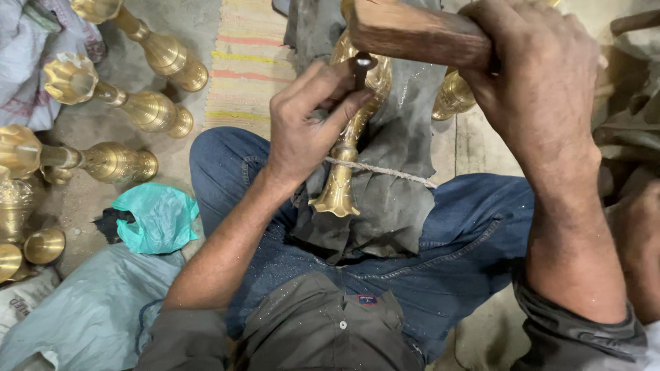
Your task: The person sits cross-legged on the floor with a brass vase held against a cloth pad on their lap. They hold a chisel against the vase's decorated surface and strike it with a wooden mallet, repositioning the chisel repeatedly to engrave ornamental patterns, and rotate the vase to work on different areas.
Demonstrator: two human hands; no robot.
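- The left hand [306,127] pinches a short dark metal punch [361,69], fingers clamped tight around its shaft, the tip set on the belly of a golden brass vase [347,148].
- That vase lies across the person's lap on a dark grey cloth [402,158], lashed down by a pale twisted cord [385,172] that crosses its narrow neck.
- The right hand [536,82] grips a brown wooden mallet block [412,31], fingers wrapped fully round it, the block poised just above the punch head.
- Risk one: the left fingers sit right beside the punch head, so a blow landing off-centre could catch the knuckles.
- Risk two: the vase is round and polished; if the punch stands at a slant, it may skid and scar the brass.
- Risk three: only that one cord and the thighs steady the piece. A heavy strike could roll it or let it slide out of the cloth.
- Risk four: too hard a hit might dent the thin wall.
- On the floor to the left lie more brass vases [148,110] and a crumpled teal plastic bag [155,216], well apart from the work.
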